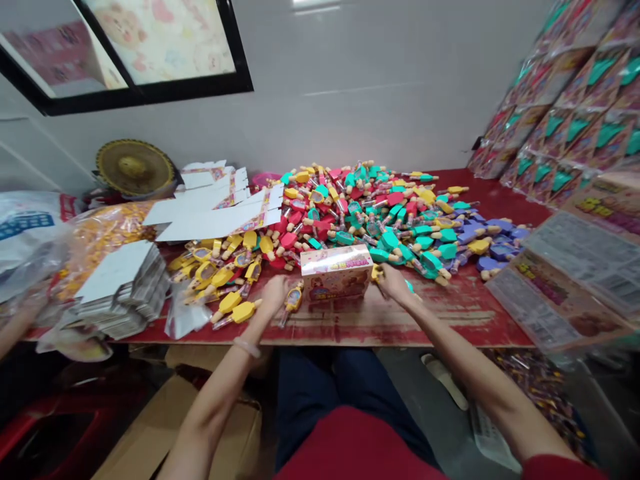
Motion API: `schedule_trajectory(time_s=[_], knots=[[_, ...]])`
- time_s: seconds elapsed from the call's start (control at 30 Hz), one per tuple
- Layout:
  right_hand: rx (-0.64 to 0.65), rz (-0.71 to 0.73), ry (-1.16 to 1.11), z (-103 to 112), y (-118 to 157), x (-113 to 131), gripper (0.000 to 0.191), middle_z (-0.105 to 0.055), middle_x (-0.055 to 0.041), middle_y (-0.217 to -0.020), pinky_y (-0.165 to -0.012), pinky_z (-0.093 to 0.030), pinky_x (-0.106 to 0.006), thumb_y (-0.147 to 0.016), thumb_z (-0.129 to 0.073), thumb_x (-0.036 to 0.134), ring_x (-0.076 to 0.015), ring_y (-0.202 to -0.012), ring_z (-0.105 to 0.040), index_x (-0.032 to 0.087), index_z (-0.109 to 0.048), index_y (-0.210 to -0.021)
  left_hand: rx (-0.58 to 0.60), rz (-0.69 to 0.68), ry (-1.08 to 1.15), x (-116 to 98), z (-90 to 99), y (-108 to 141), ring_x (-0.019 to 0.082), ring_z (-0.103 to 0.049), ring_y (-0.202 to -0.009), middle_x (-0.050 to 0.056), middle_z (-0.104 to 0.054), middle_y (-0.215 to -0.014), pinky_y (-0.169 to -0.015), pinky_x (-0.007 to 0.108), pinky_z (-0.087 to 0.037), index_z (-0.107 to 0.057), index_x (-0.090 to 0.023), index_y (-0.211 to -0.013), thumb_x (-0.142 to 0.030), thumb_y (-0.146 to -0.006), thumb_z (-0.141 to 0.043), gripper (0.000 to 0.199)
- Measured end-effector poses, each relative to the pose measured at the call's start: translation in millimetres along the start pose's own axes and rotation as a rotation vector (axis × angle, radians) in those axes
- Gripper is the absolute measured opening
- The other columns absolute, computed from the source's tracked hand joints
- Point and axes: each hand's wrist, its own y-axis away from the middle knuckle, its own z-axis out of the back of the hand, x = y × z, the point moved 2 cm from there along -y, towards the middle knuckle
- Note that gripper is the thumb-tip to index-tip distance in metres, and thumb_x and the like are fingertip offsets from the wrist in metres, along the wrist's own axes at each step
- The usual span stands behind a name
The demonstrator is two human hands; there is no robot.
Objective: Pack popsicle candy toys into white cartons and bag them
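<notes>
Left hand point(275, 295) extended to printed box's point(337, 275) nine o'clock; right hand point(394, 285), three o'clock, at yellow toy point(377, 272); grips indeterminable.

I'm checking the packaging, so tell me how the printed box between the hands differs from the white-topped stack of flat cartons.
The printed box stands upright with its body formed, while the stack of flat cartons lies in layers. The box shows pink and brown printing; the stack's top is plain white. The box is single, the stack many pieces. Both rest on the red table.
</notes>
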Motion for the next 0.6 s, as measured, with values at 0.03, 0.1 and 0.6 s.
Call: schedule_trajectory(time_s=[0.03,0.1,0.6], knots=[[-0.074,0.019,-0.017,21,-12,11,0.032,-0.074,-0.0185,-0.111,-0.088,-0.051,-0.040,-0.097,-0.043,0.022,-0.0300,-0.102,-0.068,0.014,-0.071,-0.111,-0.041,0.001,-0.010,-7,14.2,-14,0.029,-0.070,-0.086,0.012,-0.070,-0.080,-0.089,0.044,-0.053,-0.069,-0.020,-0.083,-0.024,-0.094,-0.055,0.018],[-0.293,0.155,-0.106,58,-39,41,0.042,-0.070,-0.0179,-0.126,-0.101,-0.047,-0.044,-0.103,-0.037,0.033,-0.0316,-0.117,-0.064,0.016,-0.067,-0.126,-0.109,-0.068,-0.002,-32,31.5,-45,0.029,-0.068,-0.105,0.015,-0.073,-0.103,-0.101,0.044,-0.049,-0.071,-0.020,-0.099,-0.032,-0.100,-0.047,0.027],[0.180,0.256,0.241,-18,-93,89,0.073,-0.050,-0.0184,-0.157,-0.120,-0.011,-0.072,-0.102,-0.033,0.064,-0.0413,-0.154,-0.024,0.021,-0.039,-0.160,0.277,-0.001,-0.463,-123,-42.0,-37,0.038,-0.070,-0.109,0.029,-0.072,-0.111,-0.093,0.048,-0.049,-0.070,-0.003,-0.115,-0.042,-0.108,-0.030,0.056]])
